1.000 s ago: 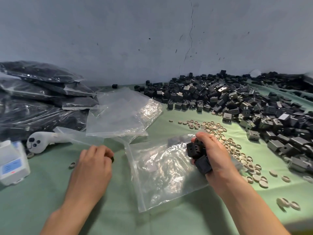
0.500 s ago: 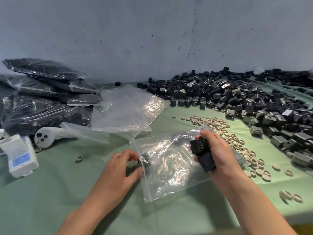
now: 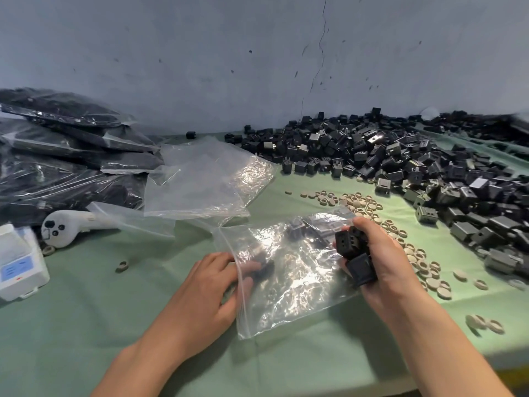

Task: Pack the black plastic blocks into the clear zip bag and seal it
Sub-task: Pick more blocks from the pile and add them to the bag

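Clear zip bag [image 3: 297,282] flat on the green cloth [image 3: 86,325], near the front, mouth open toward the left. Left hand [image 3: 206,293] at that mouth, fingers [image 3: 223,257] poked inside, right by one dark block [image 3: 266,269] seen through the plastic; hard to tell if gripping it. Right hand [image 3: 383,262] over the bag's right edge, curled tight round a few black blocks [image 3: 353,250]. Hands apart, bag between them. Big heap of loose blocks [image 3: 400,167] behind on the right, little tan rings [image 3: 369,204] just in front. Empty bags [image 3: 200,179] and full bags [image 3: 57,156] on the left
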Tool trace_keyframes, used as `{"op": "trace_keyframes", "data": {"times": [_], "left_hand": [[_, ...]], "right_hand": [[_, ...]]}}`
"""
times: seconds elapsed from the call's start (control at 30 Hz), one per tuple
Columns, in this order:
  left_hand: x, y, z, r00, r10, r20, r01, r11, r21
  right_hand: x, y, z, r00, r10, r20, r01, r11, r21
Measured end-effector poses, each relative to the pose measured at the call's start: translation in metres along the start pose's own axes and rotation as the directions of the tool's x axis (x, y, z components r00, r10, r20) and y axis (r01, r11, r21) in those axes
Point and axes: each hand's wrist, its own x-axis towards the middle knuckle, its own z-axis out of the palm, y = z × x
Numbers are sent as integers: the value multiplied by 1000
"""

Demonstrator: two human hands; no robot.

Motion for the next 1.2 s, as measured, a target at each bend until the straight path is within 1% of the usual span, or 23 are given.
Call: {"op": "trace_keyframes", "data": {"times": [0.13,0.27,0.43,0.57,0.77,0.9,1.07,1.2], "left_hand": [[11,4,1,993,9,120,-16,998,62],[25,11,0,988,51,146,-60,997,56],[38,19,4,981,22,191,-30,999,39],[53,26,14,983,46,178,-55,997,47],[75,37,26,976,150,155,-156,987,27],[81,37,34,981,145,128,-151,988,37],[81,28,42,989,107,106,-118,988,103],[74,23,41,987,124,100,-132,987,86]], "right_hand": [[2,0,0,1000,8,6,-8,1000,5],[4,-2,0,1000,13,-2,-13,1000,-11],[7,-5,1,1000,4,-3,-4,1000,-21],[9,-8,0,1000,3,-5,-3,1000,-20],[13,-10,1,1000,18,5,-18,1000,-10],[16,-11,0,1000,21,13,-21,1000,-20],[17,-13,2,1000,10,14,-10,1000,-29],[17,-12,5,1000,9,19,-8,1000,-29]]}}
